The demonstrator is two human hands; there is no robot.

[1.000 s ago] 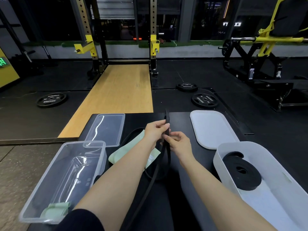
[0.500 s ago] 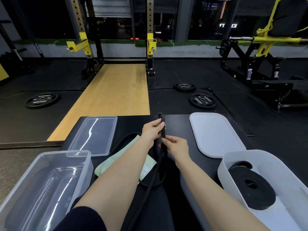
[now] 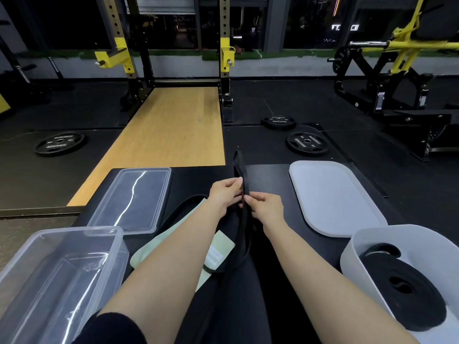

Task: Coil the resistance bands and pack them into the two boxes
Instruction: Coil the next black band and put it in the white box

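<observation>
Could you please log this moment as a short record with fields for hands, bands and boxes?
left hand: left hand pinches the long black rubber resistance band
right hand: right hand pinches the same band just below
white oval plastic box: holds one coiled black band
clear rectangular plastic box: contents unclear
lids: both off
pale green flat band: uncoiled on the bench

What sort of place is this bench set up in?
Most likely a gym: black round weight plates lie on dark rubber flooring, beside a black-and-yellow steel squat rack over a wooden lifting platform.
</observation>
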